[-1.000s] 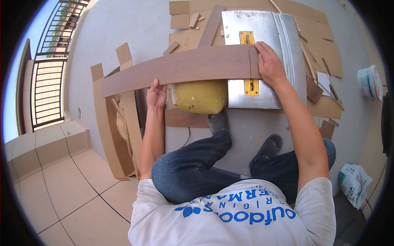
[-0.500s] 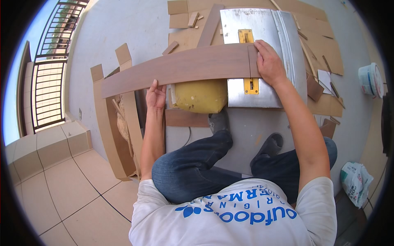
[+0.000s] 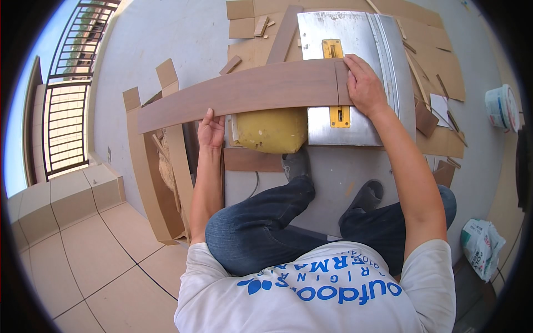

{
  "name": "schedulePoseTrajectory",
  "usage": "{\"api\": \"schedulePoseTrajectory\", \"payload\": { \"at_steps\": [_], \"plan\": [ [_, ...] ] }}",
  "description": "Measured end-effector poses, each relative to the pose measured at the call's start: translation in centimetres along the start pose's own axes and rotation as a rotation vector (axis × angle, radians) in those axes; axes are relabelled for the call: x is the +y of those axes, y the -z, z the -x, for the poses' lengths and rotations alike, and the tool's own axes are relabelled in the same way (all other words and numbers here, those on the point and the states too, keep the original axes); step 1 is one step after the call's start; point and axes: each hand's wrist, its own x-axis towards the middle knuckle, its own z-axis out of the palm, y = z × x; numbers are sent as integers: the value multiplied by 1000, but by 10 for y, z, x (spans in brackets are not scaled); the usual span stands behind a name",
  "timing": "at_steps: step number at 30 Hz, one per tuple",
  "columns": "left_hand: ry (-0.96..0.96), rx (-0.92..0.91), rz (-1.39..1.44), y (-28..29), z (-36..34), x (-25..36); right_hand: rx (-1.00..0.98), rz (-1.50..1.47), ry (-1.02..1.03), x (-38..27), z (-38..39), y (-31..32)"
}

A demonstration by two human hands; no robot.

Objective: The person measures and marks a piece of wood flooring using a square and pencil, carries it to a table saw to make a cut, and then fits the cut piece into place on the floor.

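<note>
Brown wooden plank (image 3: 239, 89): lay over the table saw (image 3: 347, 30) and, leftward, an open carton (image 3: 145, 186).
Left grip (image 3: 211, 131): grasped its near edge.
Right grip (image 3: 365, 87): clasped its right end.
Cardboard sheet (image 3: 425, 30): lay beyond, strewn with offcuts (image 3: 426, 120).

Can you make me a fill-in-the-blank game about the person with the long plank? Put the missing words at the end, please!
1. The right hand is at the ____ end of the long plank.
2. In the picture, the open cardboard box lies to the ____ of the left hand.
3. The slotted plates on the silver metal top are ____ in colour.
4. The jeans are ____ in colour.

Missing words: right; left; yellow; blue.
</note>
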Motion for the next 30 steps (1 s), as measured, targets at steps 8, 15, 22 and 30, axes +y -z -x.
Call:
{"api": "schedulePoseTrajectory", "payload": {
  "at_steps": [8, 15, 22, 30],
  "plan": [
    [0, 4, -1, -1, 1, 0, 12, 7, 16, 1, 0, -1],
    [-9, -5, -14, -1, 3, 1, 11, -2, 13, 0, 2, -2],
    [18, -61, 92, -6, -24, -6, 43, -10, -25, 3, -4, 1],
    [-80, -234, 362, -15, -68, 44, 138, 390, 17, 42, -17, 37]
  ]
}}
